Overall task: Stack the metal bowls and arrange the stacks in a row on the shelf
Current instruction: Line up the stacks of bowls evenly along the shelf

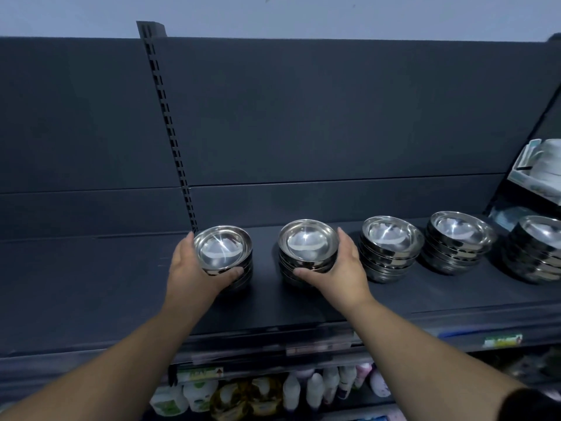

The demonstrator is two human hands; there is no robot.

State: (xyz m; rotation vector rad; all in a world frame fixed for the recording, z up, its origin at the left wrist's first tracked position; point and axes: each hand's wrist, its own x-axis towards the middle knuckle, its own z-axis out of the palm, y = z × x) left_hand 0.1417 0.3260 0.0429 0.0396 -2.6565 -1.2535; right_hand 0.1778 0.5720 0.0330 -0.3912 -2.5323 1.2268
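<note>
Fingers [190,238] of my left hand [189,268] are curled round the left side of the leftmost stack [223,253] of metal bowls, thumb pressed across its near side, so that hand grips it. Its top bowl tilts a little toward me; I cannot tell if the whole stack sits flat. My right hand [343,268] grips the second stack [308,247] in mirror fashion: wrapped round the right side, thumb on the near wall. Both stacks are on the dark shelf [91,284], a gap between them. To the right, in the same row, stand the third stack [391,247], fourth stack [460,238] and fifth stack [540,250], the last cut by the frame edge; none touched by a hand. Slotted upright [170,126] rises just behind the leftmost stack. White boxes [537,168] sit on a higher side shelf at far right. Bottles [315,387] line the shelf below, under a label strip [502,341].
</note>
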